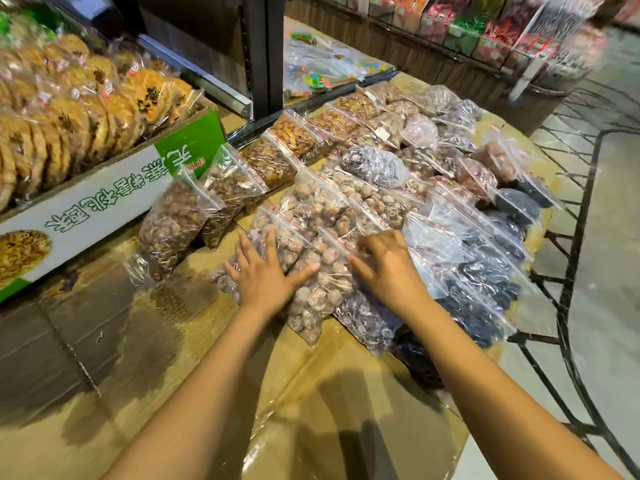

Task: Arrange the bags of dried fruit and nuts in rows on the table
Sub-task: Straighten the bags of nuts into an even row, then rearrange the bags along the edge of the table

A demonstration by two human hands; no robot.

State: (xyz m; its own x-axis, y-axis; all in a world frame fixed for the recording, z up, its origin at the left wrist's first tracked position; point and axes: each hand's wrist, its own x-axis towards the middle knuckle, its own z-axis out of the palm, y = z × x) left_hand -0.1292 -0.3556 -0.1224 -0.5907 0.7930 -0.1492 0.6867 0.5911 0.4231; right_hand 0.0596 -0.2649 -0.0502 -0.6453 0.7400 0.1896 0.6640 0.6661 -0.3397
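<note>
Clear zip bags of dried fruit and nuts lie in slanting rows on the cardboard-covered table [346,393]. A bag of pale round dried fruit [325,282] lies nearest me, between both hands. My left hand [266,275] rests flat with spread fingers on that bag's left side and on the bag beside it. My right hand [388,268] has its fingers curled on the bag's right edge. Bags of dark fruit [485,278] overlap to the right. Brown nut bags [173,223] lean at the left.
A green and white carton [104,199] full of wrapped round biscuits stands at the left. A black post [263,50] rises behind the rows. A black metal frame [568,271] edges the table on the right, with floor beyond. Shelves of packaged snacks [485,26] line the back.
</note>
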